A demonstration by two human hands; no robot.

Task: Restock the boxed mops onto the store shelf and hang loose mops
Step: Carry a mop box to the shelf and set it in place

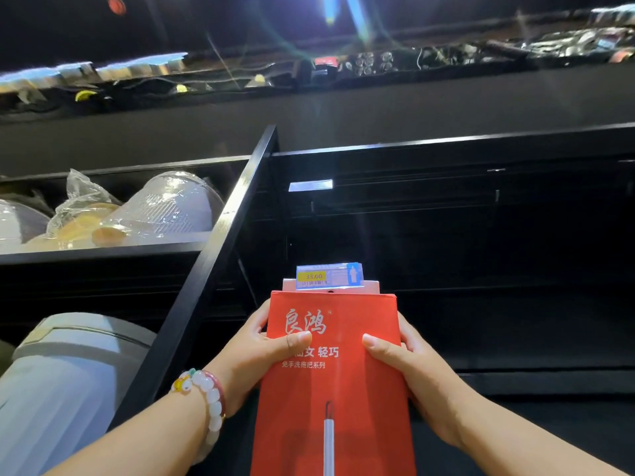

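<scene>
You held the red mop box (331,383) upright between both hands, close in front of you. Your left hand (256,359) clamped its left edge, thumb laid across the printed face and the other fingers curled round behind. Your right hand (409,365) mirrored that on the right edge, thumb flat on the front, fingers wrapped behind and out of sight. A beaded bracelet (206,403) sat on your left wrist.

Just past your thumbs, the box's top edge met a white box (372,286) standing behind it, and a price tag (328,276) showed directly above that edge, reading 33.00.

Left of your left fingers, a black upright divider (220,242) ran diagonally up and away; the gap between it and the box's left edge was narrow. Beyond it stood a pale grey bin (68,379) and, higher, plastic-wrapped wares (165,207) on a shelf.

Right of your right fingers, the dark shelf bay (498,269) lay open and wide, its front lip running level with your right wrist. Above, a clear label strip (311,185) hung on a rail, and farther up the top ledge (378,94) carried packaged goods, too glare-washed to identify.
</scene>
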